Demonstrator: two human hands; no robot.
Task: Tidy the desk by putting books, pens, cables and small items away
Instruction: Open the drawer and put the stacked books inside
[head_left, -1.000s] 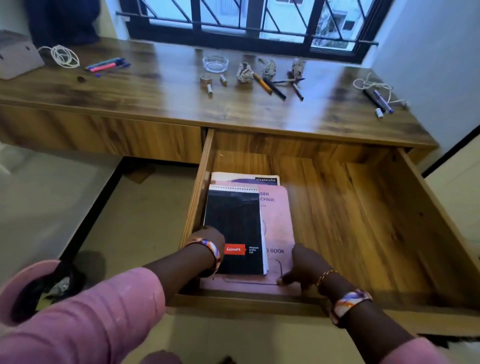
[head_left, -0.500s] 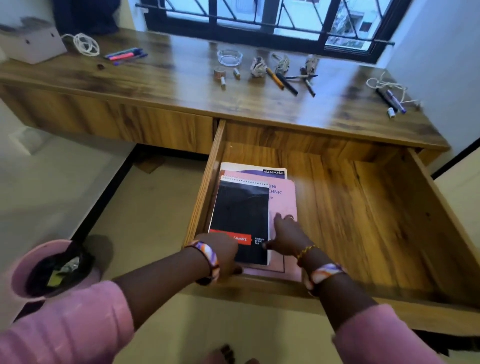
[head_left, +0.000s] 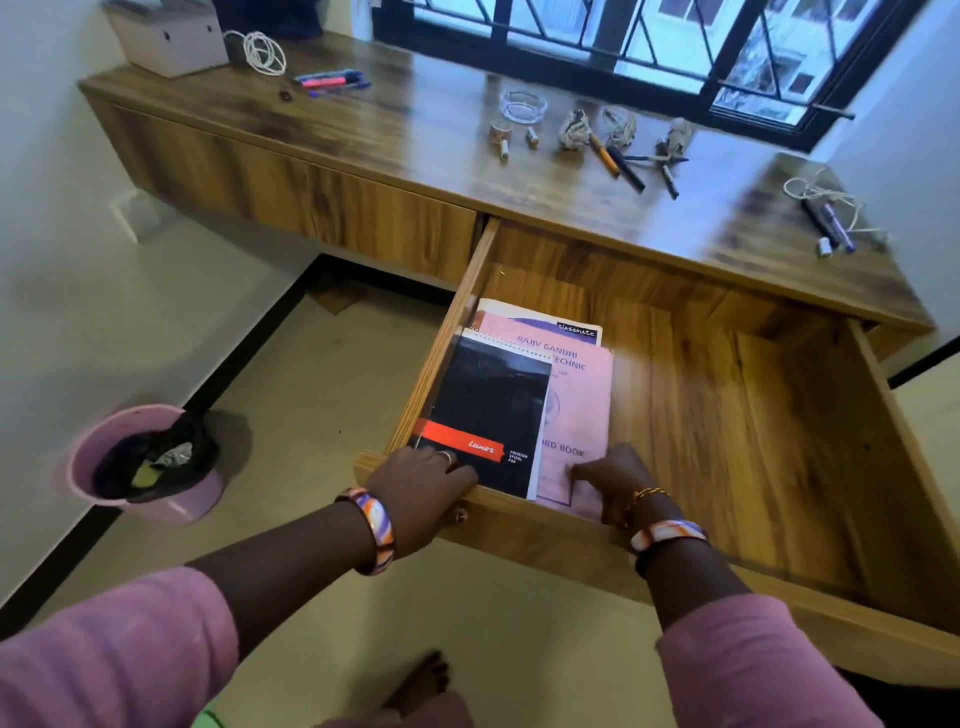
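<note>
The desk drawer (head_left: 727, 415) is pulled out. At its left end lies a stack: a black spiral pad (head_left: 488, 405) on top of a pink record book (head_left: 576, 405), with a classmate notebook (head_left: 540, 319) underneath. My left hand (head_left: 421, 488) straddles the drawer's front rim, fingers on the pad's lower corner and thumb on the outer face. My right hand (head_left: 613, 478) presses its fingers on the pink book's near edge. On the desk top (head_left: 415, 140) lie pens (head_left: 623, 166), coloured markers (head_left: 332, 81) and a coiled white cable (head_left: 265, 52).
A glass dish (head_left: 523, 105), crumpled paper balls (head_left: 574, 130) and small bits sit near the window. A second white cable (head_left: 826, 197) with markers (head_left: 836, 228) lies at the desk's right end. A grey box (head_left: 166, 36) stands far left. A pink bin (head_left: 145, 462) is on the floor.
My right hand slid back from mid-book to the pink book's near edge. My left hand shifted onto the drawer's front rim at the pad's corner. The view pulled back and up.
</note>
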